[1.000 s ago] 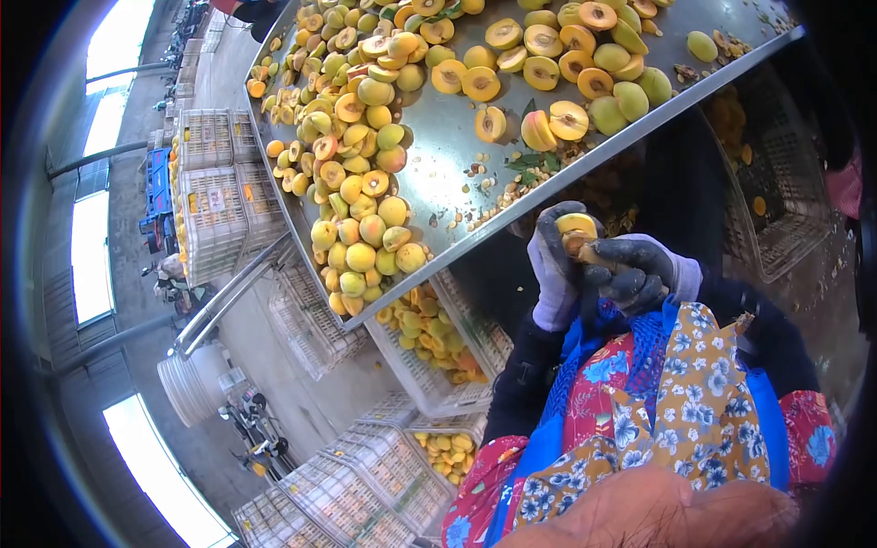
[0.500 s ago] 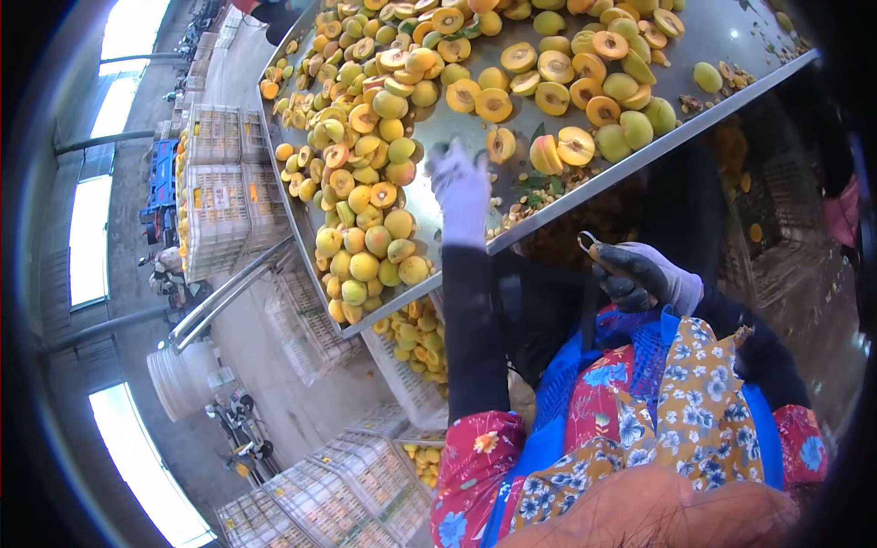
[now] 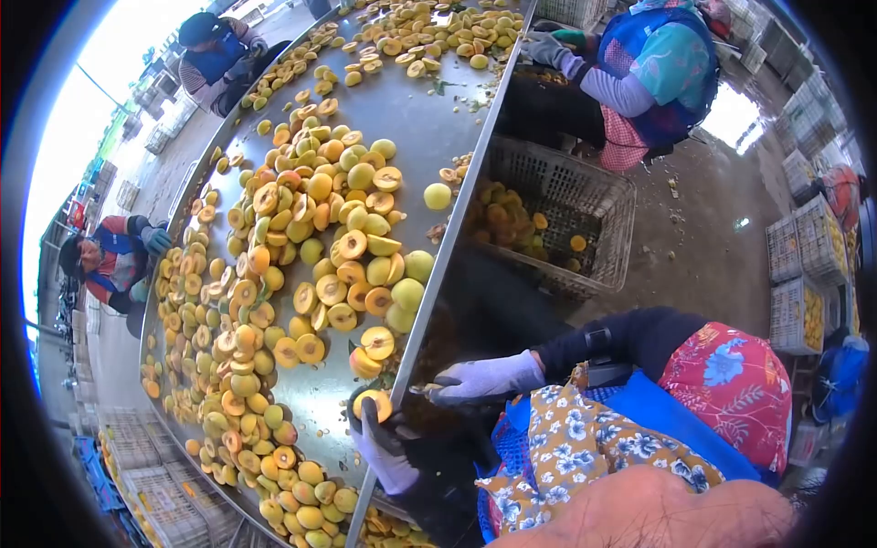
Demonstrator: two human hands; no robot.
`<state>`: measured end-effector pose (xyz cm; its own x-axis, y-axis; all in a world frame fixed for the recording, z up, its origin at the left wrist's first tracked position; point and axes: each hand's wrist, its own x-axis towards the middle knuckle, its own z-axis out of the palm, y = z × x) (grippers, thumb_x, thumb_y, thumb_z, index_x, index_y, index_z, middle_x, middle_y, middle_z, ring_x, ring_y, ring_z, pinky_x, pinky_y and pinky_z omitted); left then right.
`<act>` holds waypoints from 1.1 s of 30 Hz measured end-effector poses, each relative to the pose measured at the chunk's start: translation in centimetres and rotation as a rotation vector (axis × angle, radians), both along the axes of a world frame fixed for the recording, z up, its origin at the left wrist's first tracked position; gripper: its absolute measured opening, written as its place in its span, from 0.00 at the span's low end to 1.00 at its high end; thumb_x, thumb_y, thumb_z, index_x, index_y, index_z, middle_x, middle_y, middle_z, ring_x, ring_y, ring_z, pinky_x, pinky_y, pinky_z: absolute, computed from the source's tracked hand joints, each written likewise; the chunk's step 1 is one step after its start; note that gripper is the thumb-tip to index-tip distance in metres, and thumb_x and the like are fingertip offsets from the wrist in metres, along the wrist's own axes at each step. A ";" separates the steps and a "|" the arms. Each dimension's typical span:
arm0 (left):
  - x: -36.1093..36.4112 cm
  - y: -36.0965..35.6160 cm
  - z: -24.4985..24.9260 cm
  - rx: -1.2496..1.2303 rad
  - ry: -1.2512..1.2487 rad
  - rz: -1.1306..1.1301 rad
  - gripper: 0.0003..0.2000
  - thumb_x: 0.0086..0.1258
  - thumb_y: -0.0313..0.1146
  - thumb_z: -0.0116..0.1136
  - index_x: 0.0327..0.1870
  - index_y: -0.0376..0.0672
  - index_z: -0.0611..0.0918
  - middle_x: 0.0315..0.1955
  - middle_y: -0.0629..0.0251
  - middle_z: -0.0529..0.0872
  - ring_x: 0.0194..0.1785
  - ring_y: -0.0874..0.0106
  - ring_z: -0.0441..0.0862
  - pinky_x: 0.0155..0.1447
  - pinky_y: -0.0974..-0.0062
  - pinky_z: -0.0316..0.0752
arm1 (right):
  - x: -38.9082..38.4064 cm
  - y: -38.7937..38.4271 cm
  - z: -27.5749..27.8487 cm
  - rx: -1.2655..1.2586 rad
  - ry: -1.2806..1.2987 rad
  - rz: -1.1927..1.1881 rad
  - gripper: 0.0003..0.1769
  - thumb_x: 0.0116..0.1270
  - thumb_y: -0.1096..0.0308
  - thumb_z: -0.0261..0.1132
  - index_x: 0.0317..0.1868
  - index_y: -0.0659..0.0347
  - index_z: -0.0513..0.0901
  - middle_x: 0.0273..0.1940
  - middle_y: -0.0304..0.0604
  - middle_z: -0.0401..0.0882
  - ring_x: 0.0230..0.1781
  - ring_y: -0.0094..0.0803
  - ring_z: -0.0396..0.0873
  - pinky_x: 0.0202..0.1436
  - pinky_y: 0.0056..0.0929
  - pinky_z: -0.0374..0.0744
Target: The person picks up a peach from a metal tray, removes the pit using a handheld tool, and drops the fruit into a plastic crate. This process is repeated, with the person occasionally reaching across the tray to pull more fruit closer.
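My left hand (image 3: 384,449), in a pale lilac glove with dark fingers, is closed on an apricot half (image 3: 374,404) at the near edge of the metal table. The cut orange face of the fruit shows. My right hand (image 3: 489,377), gloved alike, is closed just beside it, clear of the table edge. From its fingers pokes the tip of a small loop-ended tool (image 3: 421,390); the handle is hidden in the grip. Close to my left hand lie a halved apricot (image 3: 376,342) and several whole and cut apricots (image 3: 343,297) heaped on the table (image 3: 315,402).
A plastic crate (image 3: 607,196) with apricots in it stands on the floor beyond my right arm. One co-worker (image 3: 653,78) sits along the same side; two more people (image 3: 215,59) are across the table. Stacked crates (image 3: 797,310) stand at the right.
My view has swung to the right along the table. My left hand came back from the table surface and now holds an apricot half. My right hand and its tool came close to it.
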<state>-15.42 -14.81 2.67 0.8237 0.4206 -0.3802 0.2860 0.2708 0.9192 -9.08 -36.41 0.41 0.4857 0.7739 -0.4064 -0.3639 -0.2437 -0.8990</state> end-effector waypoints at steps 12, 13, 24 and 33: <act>-0.7 -5.7 -4.1 -0.106 -0.256 0.074 0.15 0.78 0.41 0.49 0.53 0.38 0.76 0.40 0.58 0.86 0.43 0.71 0.85 0.48 0.73 0.82 | -0.1 0.1 3.6 -0.117 -0.552 0.080 0.16 0.73 0.60 0.61 0.45 0.66 0.71 0.31 0.64 0.81 0.35 0.63 0.81 0.33 0.55 0.74; -0.9 -5.8 -4.3 -0.180 -0.257 0.099 0.15 0.77 0.39 0.51 0.53 0.37 0.76 0.40 0.58 0.86 0.43 0.71 0.85 0.48 0.74 0.82 | -0.2 0.3 3.7 -0.133 -0.570 0.087 0.16 0.73 0.60 0.62 0.45 0.66 0.71 0.30 0.63 0.81 0.34 0.63 0.81 0.33 0.55 0.74; -2.1 -7.0 -4.3 0.033 -0.240 0.173 0.26 0.84 0.51 0.38 0.48 0.34 0.81 0.40 0.59 0.86 0.43 0.72 0.85 0.51 0.75 0.80 | -0.9 0.3 2.9 -0.293 -0.800 0.283 0.19 0.72 0.59 0.61 0.49 0.68 0.69 0.27 0.60 0.80 0.30 0.58 0.82 0.32 0.52 0.77; -2.5 -7.3 -2.9 0.412 -0.203 0.182 0.18 0.83 0.34 0.36 0.47 0.34 0.81 0.39 0.60 0.86 0.42 0.71 0.83 0.50 0.74 0.77 | -1.3 0.8 2.4 -0.184 -0.558 0.230 0.20 0.72 0.59 0.61 0.49 0.69 0.70 0.30 0.65 0.80 0.35 0.56 0.82 0.36 0.49 0.78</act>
<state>-17.92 -22.12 -0.24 0.7632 0.6461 0.0083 0.0720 -0.0978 0.9926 -10.38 -35.65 2.83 0.4922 0.8253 -0.2767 0.2279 -0.4289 -0.8741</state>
